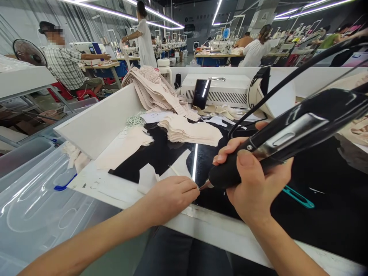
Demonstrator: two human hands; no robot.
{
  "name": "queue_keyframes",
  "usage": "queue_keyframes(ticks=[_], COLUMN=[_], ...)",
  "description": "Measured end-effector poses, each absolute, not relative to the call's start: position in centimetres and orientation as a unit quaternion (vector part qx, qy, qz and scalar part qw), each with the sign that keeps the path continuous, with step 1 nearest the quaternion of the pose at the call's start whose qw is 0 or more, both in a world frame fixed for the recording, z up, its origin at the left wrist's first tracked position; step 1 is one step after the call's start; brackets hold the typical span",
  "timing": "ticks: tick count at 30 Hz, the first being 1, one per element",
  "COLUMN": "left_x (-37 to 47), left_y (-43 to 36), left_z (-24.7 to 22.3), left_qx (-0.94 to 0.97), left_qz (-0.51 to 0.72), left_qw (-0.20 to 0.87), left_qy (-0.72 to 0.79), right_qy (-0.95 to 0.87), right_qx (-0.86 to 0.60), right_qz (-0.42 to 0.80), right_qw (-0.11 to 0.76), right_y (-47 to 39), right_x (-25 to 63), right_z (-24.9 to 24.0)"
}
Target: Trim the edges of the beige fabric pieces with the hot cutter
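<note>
My right hand (253,176) is wrapped round the dark handle of a black and silver hand tool (287,134), whose narrow tip points down and left. My left hand (172,197) has its fingers pressed together on the edge of a white fabric piece (181,165), right beside that tip. The fabric lies near the front edge of the black work surface (155,143). Behind it is a stack of cream fabric pieces (195,131). More cream pieces (126,147) lie to the left.
A phone (200,93) leans against a vented white box (224,90). Layered fabric (152,90) heaps at the back left, near green string (135,121). A teal tool (299,197) lies right. Clear bins (37,203) stand left. Several people work beyond.
</note>
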State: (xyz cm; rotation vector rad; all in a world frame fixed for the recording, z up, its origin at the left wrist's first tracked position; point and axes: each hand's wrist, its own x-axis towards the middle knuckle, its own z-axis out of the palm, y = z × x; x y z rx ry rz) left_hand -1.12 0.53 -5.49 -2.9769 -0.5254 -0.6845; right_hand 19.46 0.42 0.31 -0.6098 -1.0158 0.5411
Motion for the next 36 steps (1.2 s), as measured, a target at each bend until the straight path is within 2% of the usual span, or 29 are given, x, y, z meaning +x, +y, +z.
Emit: queue_keyframes(ticks=[8, 18, 36], left_x=[-2.1, -2.4, -2.4], left_y=[0.3, 0.0, -0.3], left_z=[-4.0, -4.7, -4.7], left_qx=[-0.955, -0.947, -0.942], left_qz=[-0.194, -0.217, -0.197], left_qw=[0.015, 0.030, -0.032], left_qy=[-0.223, -0.236, -0.268], right_qy=[-0.466, -0.447, -0.455], right_qx=[-0.293, -0.299, -0.312], right_qz=[0.248, 0.223, 0.215], right_qw=[0.797, 0.813, 0.806], right_y=[0.6, 1.7, 3.3], right_x=[19.5, 19.2, 18.4], right_z=[0.4, 1.2, 0.9])
